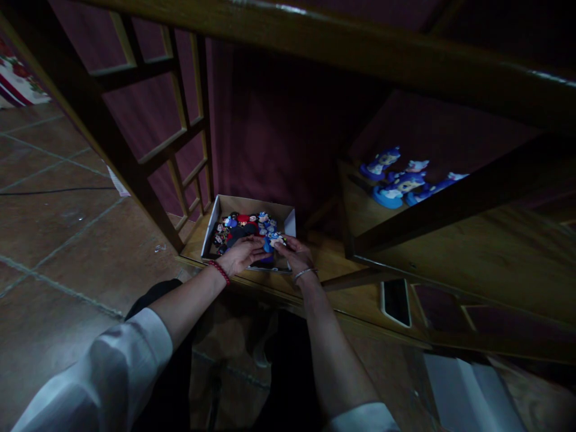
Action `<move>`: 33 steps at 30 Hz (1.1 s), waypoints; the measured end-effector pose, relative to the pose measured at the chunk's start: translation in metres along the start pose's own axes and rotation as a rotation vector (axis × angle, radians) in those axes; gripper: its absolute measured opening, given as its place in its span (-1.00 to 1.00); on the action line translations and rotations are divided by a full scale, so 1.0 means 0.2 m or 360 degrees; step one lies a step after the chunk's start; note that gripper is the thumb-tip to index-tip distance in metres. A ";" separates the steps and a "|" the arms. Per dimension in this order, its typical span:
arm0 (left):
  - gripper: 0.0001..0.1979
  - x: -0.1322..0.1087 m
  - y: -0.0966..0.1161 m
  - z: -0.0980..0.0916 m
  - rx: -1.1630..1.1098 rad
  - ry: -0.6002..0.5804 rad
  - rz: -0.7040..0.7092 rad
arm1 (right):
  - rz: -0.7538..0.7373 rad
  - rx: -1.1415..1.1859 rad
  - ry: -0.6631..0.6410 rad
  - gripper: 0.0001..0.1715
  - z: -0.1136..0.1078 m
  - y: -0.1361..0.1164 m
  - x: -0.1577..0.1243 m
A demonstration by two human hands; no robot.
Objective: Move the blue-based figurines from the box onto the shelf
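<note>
Both of my hands are over an open cardboard box (212,235) full of small painted figurines. Between them is a blue figurine (272,241) with a pale front. My right hand (297,255), wearing a silvery bracelet, grips its right side with the fingertips. From the other side, my left hand (243,254), with a red bead bracelet, closes thumb and fingers at its base. Beneath and behind the hands lie other figurines (245,219) in black, red and blue; their lower parts are hidden.
The box sits on a low wooden shelf (330,258). Several blue figurines (396,186) stand on a higher shelf to the right. A dark-screened phone (396,302) lies on the lower board. Wooden lattice (180,135) rises at left, and a thick beam (315,30) crosses above.
</note>
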State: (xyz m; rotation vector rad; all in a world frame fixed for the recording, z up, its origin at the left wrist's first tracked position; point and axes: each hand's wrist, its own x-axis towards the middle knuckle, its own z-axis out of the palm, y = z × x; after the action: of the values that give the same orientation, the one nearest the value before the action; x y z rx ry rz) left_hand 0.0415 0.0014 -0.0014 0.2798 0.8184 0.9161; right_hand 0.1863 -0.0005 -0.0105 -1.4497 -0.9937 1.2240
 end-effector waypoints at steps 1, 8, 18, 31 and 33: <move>-0.90 0.00 0.00 0.00 0.0000 0.0008 0.0003 | -0.0019 -0.0012 0.0006 -0.42 0.00 0.00 0.00; -0.89 0.01 -0.01 0.00 -0.0017 0.0018 -0.0012 | -0.0096 -0.0073 0.0019 -0.44 0.00 0.02 0.00; -0.84 0.01 -0.05 0.00 0.0032 0.0186 0.0031 | -0.0112 -0.0422 -0.0054 -0.54 -0.02 0.08 0.02; -0.85 0.06 -0.06 0.02 0.0320 0.0124 -0.0065 | -0.0170 -0.1018 0.0024 -0.66 -0.03 0.04 -0.01; -0.84 0.06 -0.06 0.02 0.0388 0.0139 -0.0073 | -0.0203 -0.1155 -0.0010 -0.72 -0.02 0.03 -0.02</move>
State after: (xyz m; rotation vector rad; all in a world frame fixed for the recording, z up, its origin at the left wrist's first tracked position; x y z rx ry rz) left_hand 0.0552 0.0034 -0.0110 0.4335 1.0154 0.7898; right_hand 0.1895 -0.0057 -0.0163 -1.8830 -1.6096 0.7973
